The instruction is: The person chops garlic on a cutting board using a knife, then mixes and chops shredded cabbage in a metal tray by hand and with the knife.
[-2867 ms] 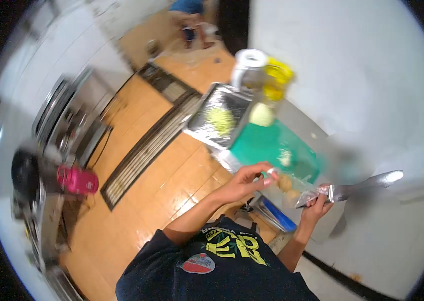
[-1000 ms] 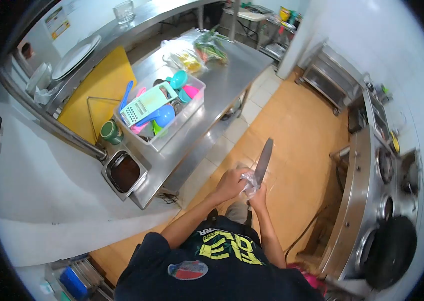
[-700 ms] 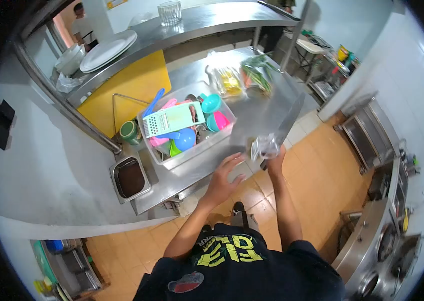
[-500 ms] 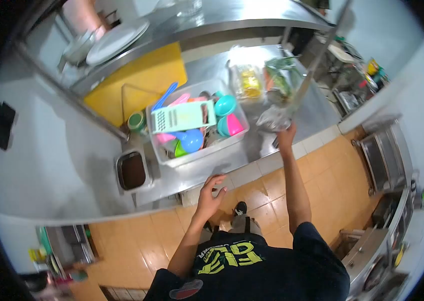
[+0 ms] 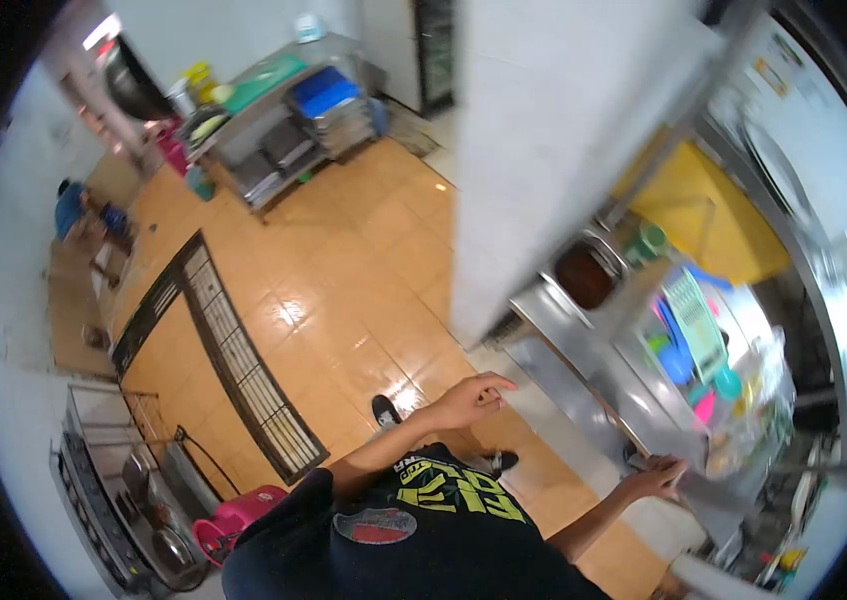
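Note:
My left hand (image 5: 473, 400) hangs in front of my body over the tiled floor, its fingers loosely bent and apart, holding nothing. At the front edge of the steel counter (image 5: 626, 378), my right hand (image 5: 661, 478) has its fingers loosely extended, and I see nothing in it. Beyond that hand lie clear plastic bags (image 5: 758, 425) of food, blurred. On the counter stands a plastic tub with a light green grater (image 5: 695, 318), a blue ladle-like utensil (image 5: 676, 362), teal cups (image 5: 726, 382) and a pink cup (image 5: 705, 406).
A steel container of dark brown contents (image 5: 586, 276) and a green-lidded jar (image 5: 649, 242) stand at the counter's far end, near a yellow board (image 5: 713, 215). A white wall (image 5: 533, 150) juts beside it. A floor drain grate (image 5: 243, 365) lies left; a person (image 5: 73, 210) is far off.
My view has swung left, so the counter now sits at the right. My right hand has come away from the plastic bag. My left hand stays in front of my body.

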Motion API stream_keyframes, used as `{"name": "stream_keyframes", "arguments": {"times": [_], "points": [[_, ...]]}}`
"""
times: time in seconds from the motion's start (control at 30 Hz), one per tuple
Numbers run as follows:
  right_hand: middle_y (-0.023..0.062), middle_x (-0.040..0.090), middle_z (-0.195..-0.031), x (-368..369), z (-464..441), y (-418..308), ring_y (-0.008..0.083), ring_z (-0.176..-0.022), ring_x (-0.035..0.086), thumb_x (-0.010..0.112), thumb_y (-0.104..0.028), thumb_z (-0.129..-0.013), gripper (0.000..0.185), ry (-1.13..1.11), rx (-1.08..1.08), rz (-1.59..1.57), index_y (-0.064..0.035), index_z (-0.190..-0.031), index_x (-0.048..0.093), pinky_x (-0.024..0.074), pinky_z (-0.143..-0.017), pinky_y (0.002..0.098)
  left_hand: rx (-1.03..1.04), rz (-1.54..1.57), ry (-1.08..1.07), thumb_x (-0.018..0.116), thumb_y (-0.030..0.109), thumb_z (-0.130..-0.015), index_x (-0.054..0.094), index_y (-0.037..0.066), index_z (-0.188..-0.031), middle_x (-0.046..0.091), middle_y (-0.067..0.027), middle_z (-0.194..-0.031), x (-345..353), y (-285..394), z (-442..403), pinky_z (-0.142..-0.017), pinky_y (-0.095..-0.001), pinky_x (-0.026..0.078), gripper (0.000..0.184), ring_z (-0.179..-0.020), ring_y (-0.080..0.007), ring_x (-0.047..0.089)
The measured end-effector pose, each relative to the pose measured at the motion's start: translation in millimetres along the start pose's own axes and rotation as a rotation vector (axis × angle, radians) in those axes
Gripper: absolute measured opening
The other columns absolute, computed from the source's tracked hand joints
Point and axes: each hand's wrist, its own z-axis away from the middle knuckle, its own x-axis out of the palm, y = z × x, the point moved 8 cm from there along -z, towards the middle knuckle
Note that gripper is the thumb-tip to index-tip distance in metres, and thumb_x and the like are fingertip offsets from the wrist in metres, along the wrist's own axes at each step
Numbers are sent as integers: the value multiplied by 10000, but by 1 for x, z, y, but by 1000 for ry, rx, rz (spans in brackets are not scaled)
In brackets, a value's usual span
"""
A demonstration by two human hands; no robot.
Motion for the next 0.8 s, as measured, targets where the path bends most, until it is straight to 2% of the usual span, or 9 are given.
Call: {"name": "stream_keyframes", "arguments": {"times": [0.07, 0.17, 0.23, 0.33, 0.4, 0.5, 0.6, 0.7, 0.8], "points": [[21, 520, -647, 102, 118, -20, 98, -537, 445, 660, -235, -1012, 323, 155, 222, 5, -71, -776, 511, 368, -472, 302, 65, -4, 34, 689, 174, -999, 640, 114, -1347, 670, -76, -1246, -67, -7, 28, -914, -354, 535, 356, -1084, -192, 662], [21, 523, -662, 223, 245, 43, 89, -539, 430, 642, -158, -1025, 205, -512, 210, -142, -85, -928, 477, 354, -480, 283, 70, 22, 155, 685, 161, -1000, 645, 95, -1331, 694, -74, -1228, -162, -20, 57, -901, -347, 534, 340, -1085, -180, 665], [25, 568, -771, 313, 345, 28, 129, -646, 520, 647, -121, -983, 138, -848, 531, -287, -52, -958, 529, 422, -529, 298, 13, 46, 240, 681, 152, -1002, 648, 80, -1321, 710, -67, -1209, -222, -38, 80, -894, -343, 533, 329, -1084, -169, 667], [-36, 489, -684, 437, 476, -1, 75, -622, 452, 563, -38, -989, 232, -1299, 687, -275, -69, -765, 512, 369, -551, 256, 112, 181, 496, 669, 131, -998, 652, 35, -1297, 727, -67, -1120, -329, -47, 122, -850, -310, 536, 314, -998, -150, 676], [-39, 501, -664, 495, 509, -25, 73, -608, 448, 574, -66, -1017, 269, -1526, 703, -283, -72, -757, 505, 363, -558, 265, 89, 192, 594, 668, 132, -1005, 655, 29, -1297, 724, -64, -1127, -375, -53, 122, -838, -301, 529, 309, -994, -141, 671], [-29, 419, -618, 555, 553, 21, 88, -509, 372, 565, -254, -1087, 305, -1657, 667, -127, -85, -849, 476, 307, -476, 289, 67, 177, 711, 666, 146, -1019, 657, 25, -1299, 723, -66, -1141, -443, -71, 115, -820, -291, 521, 305, -999, -129, 663], [-20, 455, -625, 631, 589, 65, 84, -495, 396, 571, -331, -1091, 390, -1818, 551, -285, -81, -798, 508, 312, -455, 284, 62, 152, 809, 652, 168, -1038, 661, 26, -1296, 715, -63, -1092, -513, -103, 108, -792, -281, 513, 295, -953, -116, 656], [-19, 479, -621, 708, 615, 91, 88, -507, 451, 571, -380, -1085, 444, -1918, 706, 62, -91, -751, 527, 342, -459, 278, -23, 221, 864, 624, 191, -1061, 667, 26, -1289, 686, -49, -995, -586, -146, 100, -762, -270, 505, 284, -862, -105, 638], [-16, 510, -616, 814, 636, 98, 95, -515, 490, 588, -378, -1073, 408, -2041, 567, 136, -79, -795, 585, 364, -462, 276, -174, 288, 942, 572, 176, -1085, 668, 31, -1286, 643, -32, -910, -653, -208, 91, -740, -257, 500, 266, -778, -102, 613]]}}
